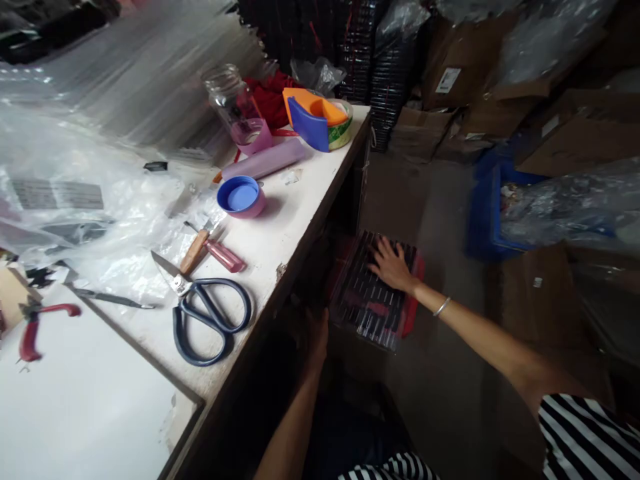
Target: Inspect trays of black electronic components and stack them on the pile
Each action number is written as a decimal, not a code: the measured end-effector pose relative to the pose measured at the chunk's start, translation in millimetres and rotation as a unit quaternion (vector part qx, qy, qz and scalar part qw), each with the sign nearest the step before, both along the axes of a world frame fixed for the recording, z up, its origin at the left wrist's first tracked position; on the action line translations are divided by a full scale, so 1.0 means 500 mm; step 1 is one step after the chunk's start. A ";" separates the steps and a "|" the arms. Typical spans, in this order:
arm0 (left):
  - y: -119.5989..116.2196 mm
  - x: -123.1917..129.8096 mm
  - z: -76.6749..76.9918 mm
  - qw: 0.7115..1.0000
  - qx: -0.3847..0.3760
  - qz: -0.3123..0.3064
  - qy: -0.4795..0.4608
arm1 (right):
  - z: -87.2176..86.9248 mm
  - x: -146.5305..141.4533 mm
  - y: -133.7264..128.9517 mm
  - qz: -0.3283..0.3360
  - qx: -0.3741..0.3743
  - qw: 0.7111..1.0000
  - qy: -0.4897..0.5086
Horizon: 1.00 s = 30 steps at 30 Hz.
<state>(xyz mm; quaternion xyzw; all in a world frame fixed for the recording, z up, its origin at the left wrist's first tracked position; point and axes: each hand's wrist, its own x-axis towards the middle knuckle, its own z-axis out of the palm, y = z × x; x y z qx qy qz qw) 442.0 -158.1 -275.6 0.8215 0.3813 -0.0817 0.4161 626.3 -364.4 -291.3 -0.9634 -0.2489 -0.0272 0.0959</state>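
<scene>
Low down beside the table, clear plastic trays [370, 320] with dark slots lie over something red [411, 313]; whether it is one tray or a stack I cannot tell. My right hand [393, 265] rests on top of them with its fingers spread. Close to their left edge, below the tabletop, is my left hand [317, 337]. Its fingers are lost in shadow, so their hold cannot be seen. On the tabletop nearby lie black-handled scissors [210, 320], a red-handled screwdriver [225, 256] and a blue and pink round cup [241, 197].
The white table [295, 217] has a worn edge on my left. It bears a glass jar [230, 100], a tape roll [341, 133], red-handled pliers [31, 333] and plastic bags [135, 240]. To the right stand a blue crate [493, 207] and cardboard boxes [543, 293].
</scene>
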 end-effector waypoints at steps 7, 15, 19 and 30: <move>-0.052 0.070 0.015 0.944 0.169 -0.274 -0.073 | -0.021 -0.053 0.008 0.059 -0.004 0.998 0.011; -0.099 0.083 -0.010 0.904 0.199 -0.367 -0.088 | -0.020 -0.043 -0.003 0.087 0.032 0.994 0.054; -0.085 0.094 0.008 0.915 0.166 -0.350 -0.114 | -0.001 -0.039 0.012 0.069 0.088 0.991 0.072; 0.010 0.271 -0.062 0.986 -0.066 -0.130 -0.079 | -0.025 -0.265 -0.070 -0.424 0.380 0.818 0.081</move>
